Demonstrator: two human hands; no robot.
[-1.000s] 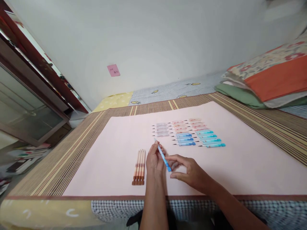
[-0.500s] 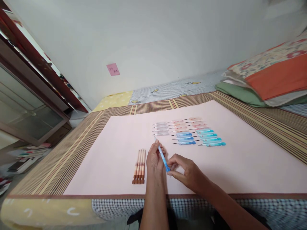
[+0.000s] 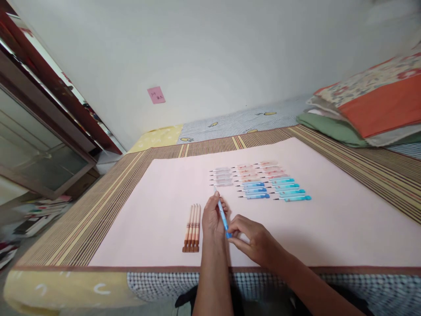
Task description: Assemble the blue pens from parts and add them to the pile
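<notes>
Here, slim blue pen (image 3: 222,216), pale tip, left hand (image 3: 213,219) gripping barrel, right hand (image 3: 255,239) pinching end.

Bright, even daylight, soft w/ no glare. Faint shadow under right hand (image 3: 255,243) on pink sheet (image 3: 329,228). Wide-angle bend at edges: window frame (image 3: 49,109) curves. Top right corner blurred; centre sharp, small print unreadable.

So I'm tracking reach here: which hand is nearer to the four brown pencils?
Left. The left hand holds a blue pen just right of the brown pencils; the right hand pinches the pen's lower end, farther right.
</notes>
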